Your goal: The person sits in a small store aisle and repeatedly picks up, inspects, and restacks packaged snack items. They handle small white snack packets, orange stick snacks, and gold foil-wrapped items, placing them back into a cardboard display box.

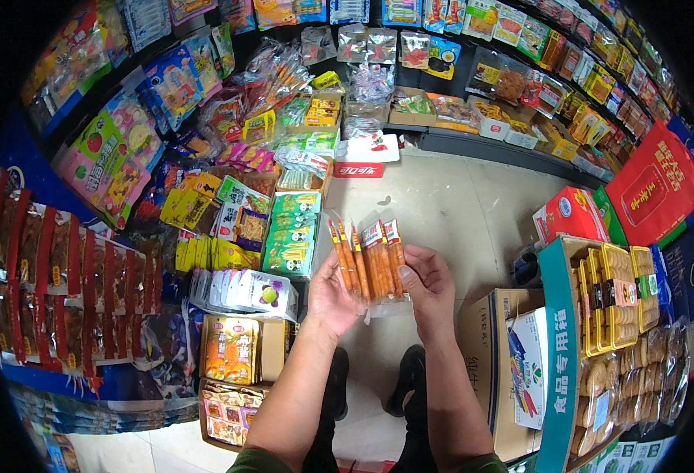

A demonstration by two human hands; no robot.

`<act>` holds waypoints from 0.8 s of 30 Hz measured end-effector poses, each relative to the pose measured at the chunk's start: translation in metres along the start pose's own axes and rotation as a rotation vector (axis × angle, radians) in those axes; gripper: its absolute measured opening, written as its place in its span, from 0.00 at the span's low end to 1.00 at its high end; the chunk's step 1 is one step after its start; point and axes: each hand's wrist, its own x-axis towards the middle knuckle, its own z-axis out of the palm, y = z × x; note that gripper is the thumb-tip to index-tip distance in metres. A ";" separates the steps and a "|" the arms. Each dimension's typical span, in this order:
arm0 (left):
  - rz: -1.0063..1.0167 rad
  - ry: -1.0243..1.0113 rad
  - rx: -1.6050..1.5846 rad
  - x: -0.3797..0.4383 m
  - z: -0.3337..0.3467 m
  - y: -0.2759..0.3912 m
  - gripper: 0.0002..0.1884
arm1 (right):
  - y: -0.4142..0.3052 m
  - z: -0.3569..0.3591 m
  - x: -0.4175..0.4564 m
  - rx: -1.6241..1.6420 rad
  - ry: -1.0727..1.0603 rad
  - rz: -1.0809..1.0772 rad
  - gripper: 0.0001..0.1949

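Several slim, clear-wrapped packs of orange snack sticks (376, 263) with white and red tops are fanned between my two hands, above the floor. My left hand (334, 298) cups the packs from the left and below, its fingers partly hidden behind them. On the other side, my right hand (432, 284) grips the edge, thumb in front. To the left of the packs are green pouches with a panda print (290, 236). White pouches with a purple fruit picture (267, 294) stand closer to my left forearm.
Gold snack pouches (231, 349) stand in a carton at lower left. Red-edged packs (75, 278) hang at far left. Snack-filled shelves (471, 145) curve across the back. On the right are a cardboard carton (480, 355) and a teal-sided box (559, 343) of baked goods. Tiled floor (435, 201) lies between.
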 end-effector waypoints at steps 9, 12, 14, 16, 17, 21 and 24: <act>-0.024 -0.011 -0.079 0.008 -0.010 0.002 0.22 | 0.003 -0.002 -0.002 -0.182 0.083 -0.054 0.11; -0.019 -0.019 -0.087 0.007 -0.010 0.003 0.24 | -0.004 0.005 -0.004 -0.214 0.098 -0.051 0.10; -0.017 -0.025 -0.086 0.008 -0.010 0.004 0.24 | -0.003 0.005 -0.003 -0.222 0.103 -0.054 0.10; -0.017 -0.039 -0.080 0.009 -0.012 0.003 0.24 | 0.003 -0.001 0.000 -0.214 0.097 -0.082 0.10; -0.039 -0.103 -0.119 0.010 -0.015 0.003 0.23 | 0.005 -0.004 0.000 -0.285 0.091 -0.118 0.10; -0.054 -0.155 -0.144 0.009 -0.018 0.006 0.21 | 0.005 -0.002 -0.001 -0.452 0.058 -0.184 0.10; -0.033 -0.109 -0.074 0.010 -0.016 0.005 0.21 | -0.004 0.005 -0.004 -0.520 0.042 -0.214 0.11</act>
